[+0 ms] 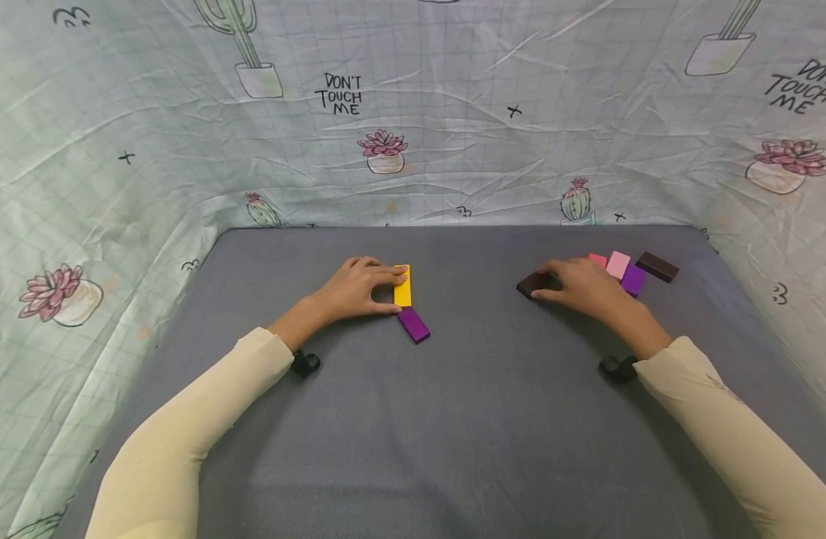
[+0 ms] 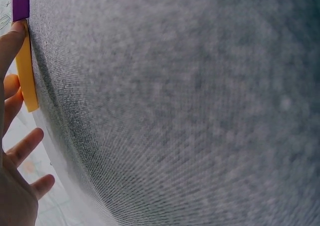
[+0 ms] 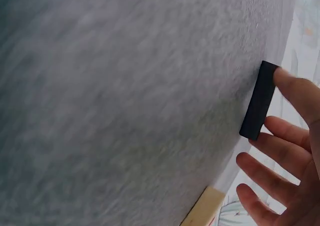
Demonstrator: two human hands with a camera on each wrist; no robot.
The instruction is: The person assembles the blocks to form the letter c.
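Note:
My left hand pinches a yellow block lengthwise, thumb at its near end and fingers toward its far end. In the left wrist view the same yellow block meets the end of a purple block. Seen from the head, that purple block lies at an angle off the yellow one's near end. Over on the right, my right hand grips a dark brown block between thumb and fingers. The right wrist view shows this dark block with the thumb at one end and fingertips at the other.
Beyond the right hand lie a red block, a pink block, a violet block and another dark brown block. A tan block shows low in the right wrist view. Printed cloth surrounds the grey table.

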